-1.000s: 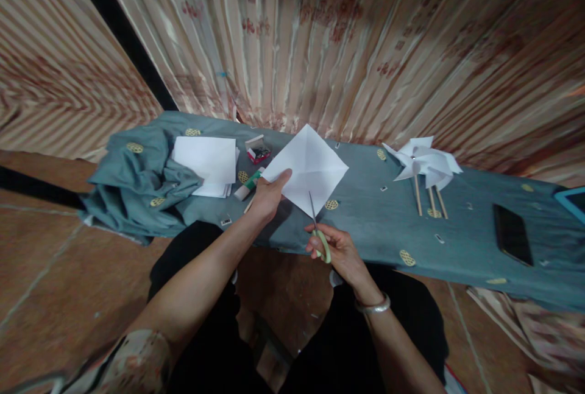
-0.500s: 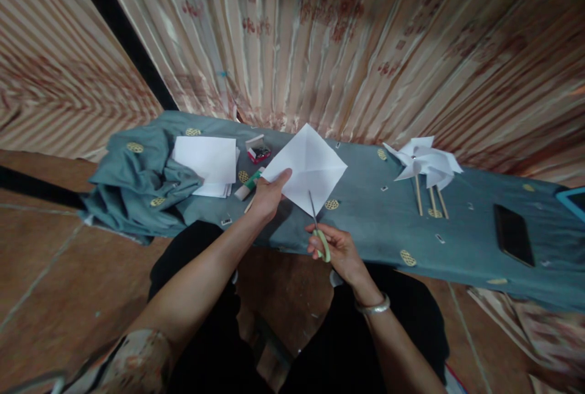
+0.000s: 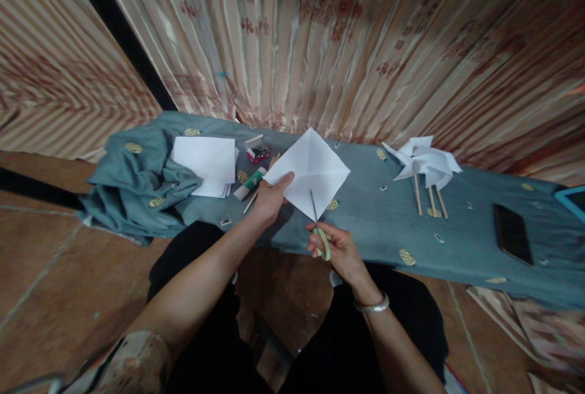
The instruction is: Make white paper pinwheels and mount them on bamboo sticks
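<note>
My left hand (image 3: 270,198) grips a square sheet of white paper (image 3: 315,159) by its left corner, thumb on top. The sheet is turned like a diamond and shows faint crossing creases. My right hand (image 3: 337,248) is closed around the light green handles of a pair of scissors (image 3: 322,243). Their blades lie at the sheet's near corner and point toward its middle. Beside my left hand lie a green and white glue stick (image 3: 250,184) and thin wooden sticks (image 3: 250,202), partly hidden by the hand and the paper.
On the left of the cloth-covered bench (image 3: 365,229) lies a stack of white paper (image 3: 205,159), near a small open red box (image 3: 257,150). White paper pinwheels (image 3: 427,162) on wooden sticks lie to the right, then a dark phone (image 3: 512,234). A pleated curtain (image 3: 320,47) hangs behind.
The paper and my left hand have shifted slightly right and toward me, showing more of the glue stick and wooden sticks. My right hand stays nearly in place with the scissors.
</note>
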The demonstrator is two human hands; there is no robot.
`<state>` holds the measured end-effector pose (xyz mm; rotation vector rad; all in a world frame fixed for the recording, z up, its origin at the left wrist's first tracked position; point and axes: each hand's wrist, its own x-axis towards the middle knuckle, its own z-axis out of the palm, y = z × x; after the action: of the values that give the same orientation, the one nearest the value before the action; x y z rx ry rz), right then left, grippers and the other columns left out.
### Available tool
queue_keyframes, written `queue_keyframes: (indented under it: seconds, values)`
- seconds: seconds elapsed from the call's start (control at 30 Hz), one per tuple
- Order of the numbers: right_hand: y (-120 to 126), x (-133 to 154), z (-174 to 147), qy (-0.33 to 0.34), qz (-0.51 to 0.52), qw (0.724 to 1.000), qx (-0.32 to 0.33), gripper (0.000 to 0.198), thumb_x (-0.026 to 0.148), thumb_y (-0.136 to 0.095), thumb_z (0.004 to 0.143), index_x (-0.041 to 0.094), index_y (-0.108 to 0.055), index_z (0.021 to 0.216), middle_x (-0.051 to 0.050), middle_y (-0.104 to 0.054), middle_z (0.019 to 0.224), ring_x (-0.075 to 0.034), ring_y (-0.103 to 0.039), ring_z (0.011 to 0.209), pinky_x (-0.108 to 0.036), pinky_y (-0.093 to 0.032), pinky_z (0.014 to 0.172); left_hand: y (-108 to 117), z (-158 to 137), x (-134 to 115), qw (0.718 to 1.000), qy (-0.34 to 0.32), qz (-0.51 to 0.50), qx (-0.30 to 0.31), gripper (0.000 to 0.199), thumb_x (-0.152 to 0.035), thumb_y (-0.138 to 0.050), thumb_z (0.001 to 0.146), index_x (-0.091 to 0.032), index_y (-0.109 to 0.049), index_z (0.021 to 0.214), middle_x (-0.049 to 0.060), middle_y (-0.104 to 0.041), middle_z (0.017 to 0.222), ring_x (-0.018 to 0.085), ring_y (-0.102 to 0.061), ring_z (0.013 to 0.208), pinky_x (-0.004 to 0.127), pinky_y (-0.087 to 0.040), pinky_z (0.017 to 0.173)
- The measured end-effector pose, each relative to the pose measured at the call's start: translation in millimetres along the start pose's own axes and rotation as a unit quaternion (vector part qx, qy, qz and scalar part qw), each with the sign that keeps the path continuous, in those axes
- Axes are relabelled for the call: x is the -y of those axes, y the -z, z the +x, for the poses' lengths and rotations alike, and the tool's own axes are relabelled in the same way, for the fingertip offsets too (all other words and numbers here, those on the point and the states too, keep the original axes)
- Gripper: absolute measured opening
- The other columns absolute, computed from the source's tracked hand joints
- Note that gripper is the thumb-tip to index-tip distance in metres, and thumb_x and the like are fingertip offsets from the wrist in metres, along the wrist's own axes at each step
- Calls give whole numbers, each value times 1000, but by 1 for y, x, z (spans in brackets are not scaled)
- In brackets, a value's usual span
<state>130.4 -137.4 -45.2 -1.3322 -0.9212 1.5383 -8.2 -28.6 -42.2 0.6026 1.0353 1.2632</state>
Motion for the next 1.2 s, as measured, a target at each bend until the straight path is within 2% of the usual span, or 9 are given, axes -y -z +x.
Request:
queue_keyframes:
  seconds: [0.2,0.37,0.5,0.77,1.03,1.2]
  values:
    - [0,0,1,-10,3,1000,-4,48,53,-82,56,19,-68,88,2,-63,59,-8,-52,46,-22,-45,46,0,0,1,1000,5,-4,-2,42,-33,-81,60,-9,-67,91,12,-73,86,22,-67,69,34,-56,61]
    - [3,-1,1,-1,-15,1000,-2,50,55,-81,58,18,-69,90,1,-65,61,-9,-54,48,-22,-44,47,-3,-5,0,999,0,-9,36,44,-33,-80,59,-10,-67,94,11,-73,88,20,-66,67,30,-54,57]
    - [3,-2,2,6,-23,1000,-6,48,55,-80,60,17,-69,87,0,-65,61,-9,-53,48,-22,-42,46,-4,-8,0,999,6,-12,37,44,-31,-80,59,-11,-67,96,11,-73,90,20,-66,68,30,-54,57]
    - [-1,-3,4,-9,2,1000,-25,51,56,-82,54,18,-67,84,2,-64,56,-8,-52,44,-21,-41,44,-2,-7,0,999,10,-15,38,46,-30,-79,61,-11,-66,101,12,-73,94,20,-66,70,31,-56,60]
    - [-4,4,4,6,-24,999,-24,48,58,-80,55,18,-67,78,2,-63,58,-8,-51,46,-21,-42,44,-3,-8,1,999,10,-8,33,36,-31,-80,60,-14,-67,89,9,-73,86,19,-65,65,28,-53,56]
    - [-4,3,6,6,-23,999,-26,47,57,-80,56,18,-68,81,2,-62,59,-8,-52,46,-22,-43,45,-3,-8,1,999,-2,-16,37,38,-32,-81,58,-13,-68,89,9,-74,85,19,-65,67,28,-52,58]
